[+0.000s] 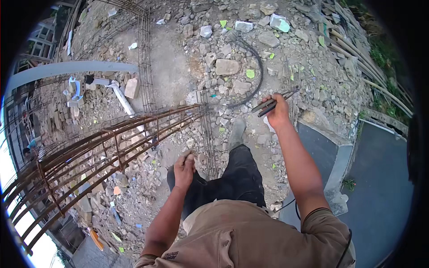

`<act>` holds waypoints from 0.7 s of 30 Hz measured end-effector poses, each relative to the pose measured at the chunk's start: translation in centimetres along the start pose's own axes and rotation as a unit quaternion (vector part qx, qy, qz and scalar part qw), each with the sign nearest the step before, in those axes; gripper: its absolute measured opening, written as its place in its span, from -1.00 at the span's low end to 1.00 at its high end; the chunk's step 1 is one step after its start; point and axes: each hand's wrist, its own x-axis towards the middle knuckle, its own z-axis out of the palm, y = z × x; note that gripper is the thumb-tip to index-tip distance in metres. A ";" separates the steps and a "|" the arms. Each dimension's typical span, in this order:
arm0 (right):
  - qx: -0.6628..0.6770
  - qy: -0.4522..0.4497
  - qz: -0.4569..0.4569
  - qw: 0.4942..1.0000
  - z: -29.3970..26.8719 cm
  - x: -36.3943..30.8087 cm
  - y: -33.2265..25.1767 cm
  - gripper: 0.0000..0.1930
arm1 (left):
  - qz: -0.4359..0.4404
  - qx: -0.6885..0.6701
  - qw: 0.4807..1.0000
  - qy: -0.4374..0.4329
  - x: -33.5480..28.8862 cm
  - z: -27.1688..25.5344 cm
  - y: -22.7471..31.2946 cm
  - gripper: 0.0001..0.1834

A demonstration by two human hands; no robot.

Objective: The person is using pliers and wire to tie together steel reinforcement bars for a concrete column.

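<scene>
My right hand (278,111) is closed around a pair of dark pincers (267,107), held in the air over the rubble. Its two handles stick out toward the lower left, and its narrow end points to the upper right. My left hand (184,169) hangs in front of my left knee, fingers curled and pressed together. Whether anything small sits between them is hidden. Just ahead of it, a long rusty rebar cage (116,145) runs from the lower left up to the middle. Its end lies by a narrower rebar cage (208,134) on the ground.
Broken stone and gravel (228,67) cover the ground. A black hose (261,67) curves ahead of my foot. Another thin rebar cage (144,62) lies farther left, near a grey curved bar (76,68). Concrete walls (339,165) stand at right; bamboo poles (357,58) lie beyond.
</scene>
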 end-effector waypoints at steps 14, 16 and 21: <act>-0.880 -0.132 -0.212 0.403 -2.9 14.1 10.3 -0.48 | -0.079 0.264 0.955 -0.109 10.9 9.7 -11.1 -0.70; -0.802 -0.256 -0.432 0.322 -1.2 13.6 12.9 -0.58 | -0.076 0.253 0.955 -0.134 13.2 11.9 -13.2 -0.70; -0.828 -0.480 -0.080 0.280 0.3 8.3 17.9 -0.71 | -0.322 -0.022 0.919 -0.225 17.6 13.0 -16.5 -0.67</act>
